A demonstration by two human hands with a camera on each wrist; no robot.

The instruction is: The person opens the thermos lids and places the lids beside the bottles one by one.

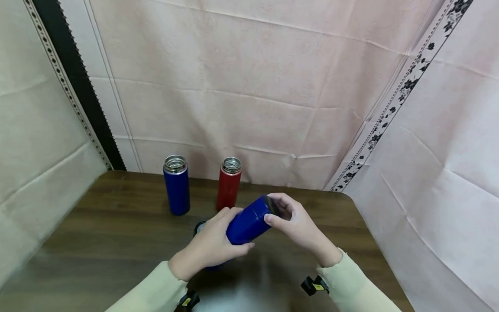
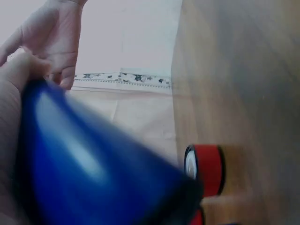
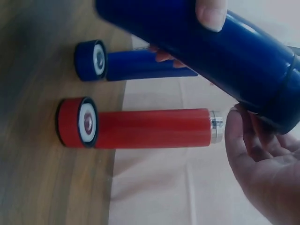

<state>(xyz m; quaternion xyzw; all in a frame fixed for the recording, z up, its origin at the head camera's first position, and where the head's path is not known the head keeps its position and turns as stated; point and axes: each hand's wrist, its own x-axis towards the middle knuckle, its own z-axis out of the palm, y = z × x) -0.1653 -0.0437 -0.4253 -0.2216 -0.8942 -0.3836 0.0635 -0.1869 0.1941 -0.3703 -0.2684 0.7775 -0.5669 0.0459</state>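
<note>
- Pale cloth [image 1: 249, 104] hangs behind red bottle [image 1: 228, 188].
- Before it, my left hand [image 1: 216, 239] grips blue bottle [image 1: 246, 223]; right hand [image 1: 295, 220] pinches lid [image 3: 283, 105].
- Weak grip could drop blue bottle.

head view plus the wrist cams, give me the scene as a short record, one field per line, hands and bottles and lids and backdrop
held: blue bottle, tilted
left hand: grips the blue bottle's body
right hand: thumb and fingers at the bottle's upper end
standing: second blue bottle and, to its right, red bottle, both upright with open mouths
lids: blue lid and red lid, white inner sides showing
surface: wooden table
backdrop: pale, creased cloth
</note>
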